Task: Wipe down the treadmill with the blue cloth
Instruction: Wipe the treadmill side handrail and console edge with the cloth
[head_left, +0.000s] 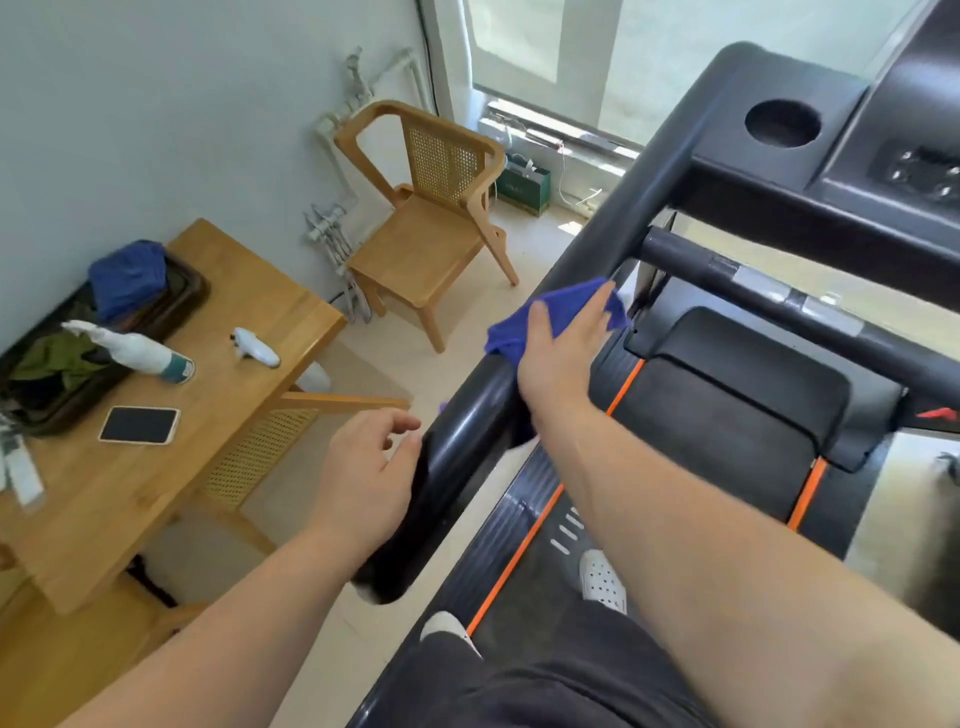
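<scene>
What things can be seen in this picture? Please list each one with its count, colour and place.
black treadmill with orange stripes: 1, black, right half of the view
blue wiping cloth: 1, blue, on the treadmill's left handrail
light wooden table: 1, tan, left
wooden chair with cane back: 1, tan, by the wall
white spray bottle: 1, white, lying on the table
flat smartphone: 1, dark screen, on the table
dark tray: 1, brown-black, table's far side
green bag: 1, green, floor by the window
white perforated shoes: 2, white, on the treadmill deck
left hand: 1, fingers relaxed, at the handrail's near end
right hand: 1, pressing on the cloth
</scene>
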